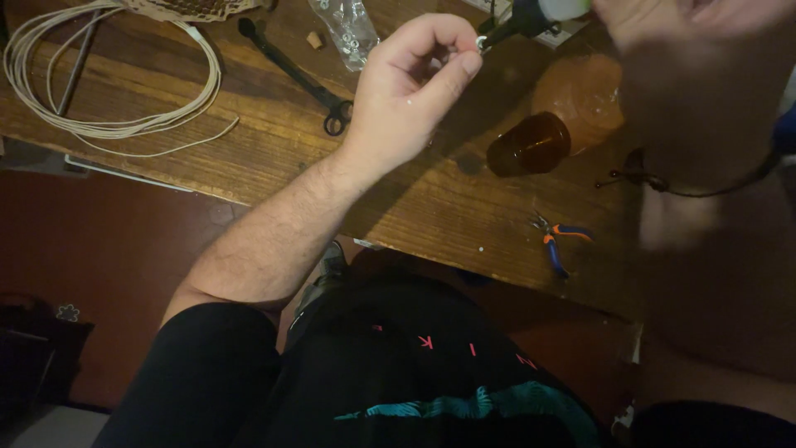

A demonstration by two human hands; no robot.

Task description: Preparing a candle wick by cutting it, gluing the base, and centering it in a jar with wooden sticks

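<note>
My left hand (410, 91) is raised over the wooden table (274, 158) and pinches a small metal ring (481, 41) between thumb and forefinger. My right hand (663, 21), blurred at the top right, holds a tool with a dark nozzle (518, 21) whose tip touches the ring. A thin dark cord bracelet (663, 184) hangs at my right wrist.
A coil of pale cord (108, 83) lies at the table's left. Long black tongs (290, 70), a clear bag of small metal parts (348, 29), an amber glass jar (531, 143) on its side and small blue-and-orange pliers (557, 241) lie on the wood.
</note>
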